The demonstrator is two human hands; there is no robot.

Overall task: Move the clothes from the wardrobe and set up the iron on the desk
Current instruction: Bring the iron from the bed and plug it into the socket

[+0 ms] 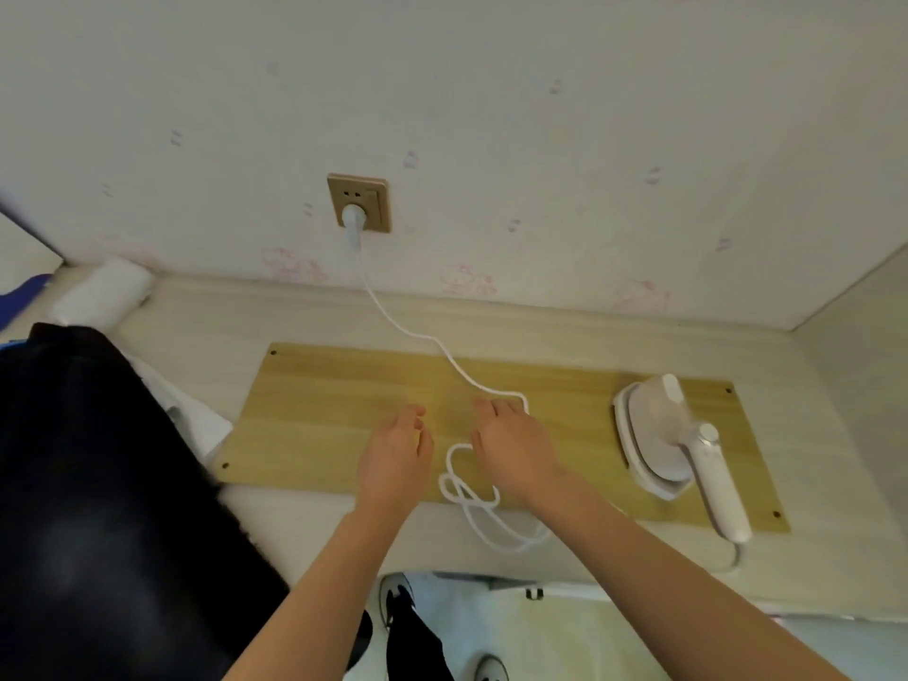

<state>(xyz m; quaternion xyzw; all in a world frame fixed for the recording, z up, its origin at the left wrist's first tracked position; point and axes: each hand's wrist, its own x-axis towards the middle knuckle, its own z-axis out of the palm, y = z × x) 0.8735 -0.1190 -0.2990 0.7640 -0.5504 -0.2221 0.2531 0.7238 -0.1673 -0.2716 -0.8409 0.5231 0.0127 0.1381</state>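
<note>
Iron [658, 430], white, lies on the right part of a wooden board [334, 420] on the desk [206, 312]. Its cord [471, 498] lies looped between the hands and runs up to a plug [353, 219] seated in the wall socket [361, 201]. Left hand [395, 457] hovers over the board, fingers relaxed, holding nothing. Right hand [511, 447] lies over the cord loop, fingers loosely bent; a grip cannot be confirmed. Dark clothes [98, 484] lie heaped at the desk's left end, overlapping a white garment [196, 415].
</note>
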